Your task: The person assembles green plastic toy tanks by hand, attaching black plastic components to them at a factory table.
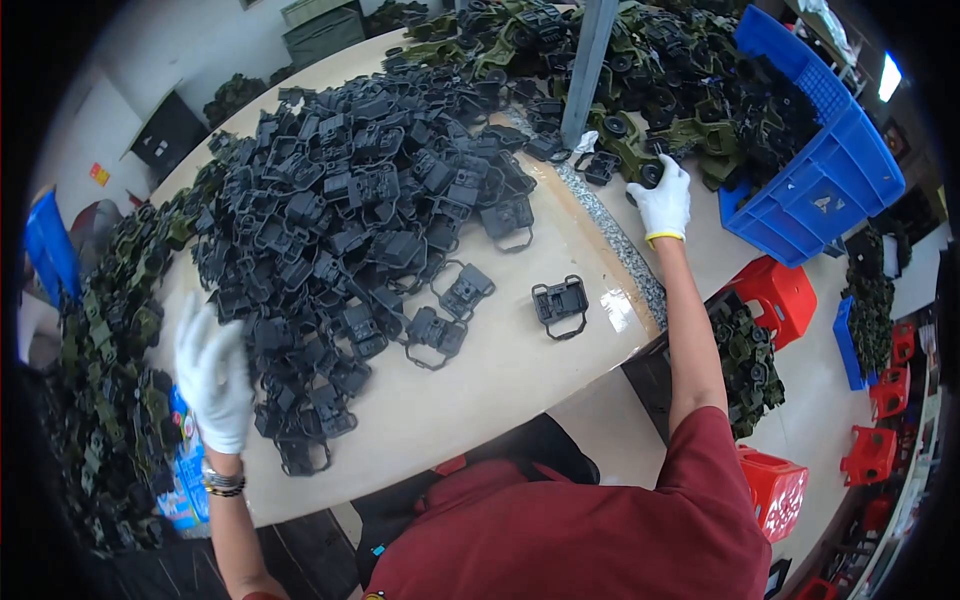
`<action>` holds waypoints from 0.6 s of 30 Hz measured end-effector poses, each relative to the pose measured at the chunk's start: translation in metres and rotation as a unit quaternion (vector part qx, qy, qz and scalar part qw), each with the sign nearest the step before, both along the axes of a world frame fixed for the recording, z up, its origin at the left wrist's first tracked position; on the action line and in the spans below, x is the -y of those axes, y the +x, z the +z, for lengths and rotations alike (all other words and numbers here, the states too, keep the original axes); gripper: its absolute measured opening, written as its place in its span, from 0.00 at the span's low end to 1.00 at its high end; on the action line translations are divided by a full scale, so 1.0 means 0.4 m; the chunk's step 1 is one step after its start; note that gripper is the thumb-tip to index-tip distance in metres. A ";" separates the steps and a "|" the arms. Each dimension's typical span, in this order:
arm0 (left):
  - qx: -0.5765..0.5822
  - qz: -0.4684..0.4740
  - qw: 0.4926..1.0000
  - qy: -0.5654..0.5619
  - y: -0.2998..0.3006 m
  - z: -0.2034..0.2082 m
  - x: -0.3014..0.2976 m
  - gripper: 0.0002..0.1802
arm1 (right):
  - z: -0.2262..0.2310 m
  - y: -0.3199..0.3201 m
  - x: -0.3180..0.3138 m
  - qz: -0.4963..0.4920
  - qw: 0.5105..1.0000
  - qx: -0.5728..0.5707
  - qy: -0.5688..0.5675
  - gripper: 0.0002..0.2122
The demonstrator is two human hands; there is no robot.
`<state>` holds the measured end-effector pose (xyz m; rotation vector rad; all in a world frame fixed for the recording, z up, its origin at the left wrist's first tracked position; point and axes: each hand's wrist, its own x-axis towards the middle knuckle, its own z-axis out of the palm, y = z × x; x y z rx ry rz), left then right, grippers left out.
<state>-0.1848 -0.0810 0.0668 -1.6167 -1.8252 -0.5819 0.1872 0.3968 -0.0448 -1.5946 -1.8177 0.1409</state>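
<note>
My left hand (213, 375), in a white glove, is raised at the left edge of the black plastic pile. It is a little blurred, its fingers are apart, and it holds nothing. At the far right, my right hand (664, 202), also gloved, has its thumb and fingers around a dark wheel of a green toy vehicle (632, 156) at the edge of a heap. A single black plastic frame part (560, 302) with a looped bar lies by itself on the table (480, 385). Many similar black parts (350, 200) are piled left of it.
A metal post (590, 75) rises at the table's back. Right of it, a blue crate (825, 190) leans on its side, with green and black toy vehicles spilling out. Red stools (775, 300) stand below on the right. More green vehicles (110, 400) are heaped at far left.
</note>
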 end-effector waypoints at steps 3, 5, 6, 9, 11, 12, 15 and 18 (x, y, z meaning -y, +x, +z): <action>-0.010 -0.070 0.997 -0.030 0.183 0.029 -0.069 0.16 | -0.014 0.053 -0.024 0.031 0.998 -0.053 0.023 0.33; 0.021 -0.125 0.992 -0.020 0.262 0.028 -0.093 0.17 | 0.020 0.061 0.029 0.041 0.995 -0.009 0.086 0.30; 0.036 -0.140 0.989 -0.025 0.291 0.023 -0.109 0.17 | 0.016 0.090 0.032 0.073 0.982 0.016 0.173 0.29; 0.110 -0.173 0.978 -0.033 0.346 -0.004 -0.149 0.15 | 0.058 0.153 0.109 0.130 0.945 0.082 0.287 0.27; 0.155 -0.191 0.969 0.004 0.356 -0.023 -0.191 0.14 | 0.087 0.180 0.156 0.182 0.909 0.101 0.362 0.26; 0.243 -0.171 0.955 -0.002 0.368 -0.029 -0.213 0.16 | 0.110 0.189 0.191 0.200 0.898 0.085 0.382 0.25; 0.669 -0.169 0.722 -0.040 0.379 -0.027 -0.278 0.28 | 0.195 0.197 0.309 0.317 0.865 0.011 0.387 0.24; 0.889 -0.260 0.340 -0.159 0.329 -0.062 -0.332 0.54 | 0.272 0.156 0.444 0.509 0.788 -0.110 0.327 0.21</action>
